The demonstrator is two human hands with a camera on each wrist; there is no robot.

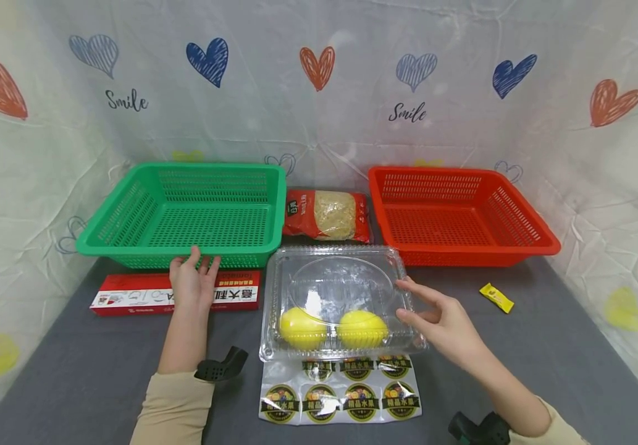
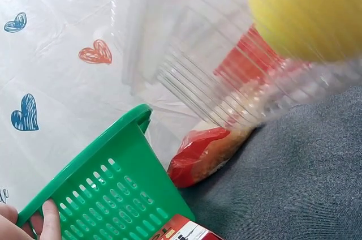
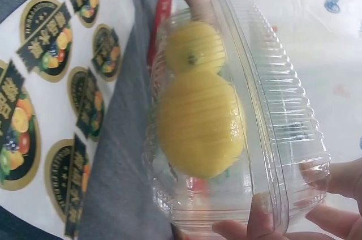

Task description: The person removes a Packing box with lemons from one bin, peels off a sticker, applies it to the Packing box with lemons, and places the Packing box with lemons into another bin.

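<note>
My right hand [image 1: 446,321] grips the right side of a clear plastic clamshell box [image 1: 346,272], thumb and fingers pinching its edge. Two round yellow fruits [image 3: 201,124] lie inside, along the near side in the head view. At the front rim of the green basket [image 1: 180,254] is my left hand [image 1: 193,281], with fingers on either side of the rim in the left wrist view. Under that hand lies a flat red and white carton [image 1: 135,293], partly covered by it. A sheet of round fruit stickers [image 1: 341,408] shows below the box, its far part hidden.
A red basket [image 1: 469,256] stands at the back right. Between the baskets lies a red bag of pale dry food [image 1: 332,216]. A small yellow packet [image 1: 496,298] rests on the grey cloth at right. Printed curtains close in the back and sides.
</note>
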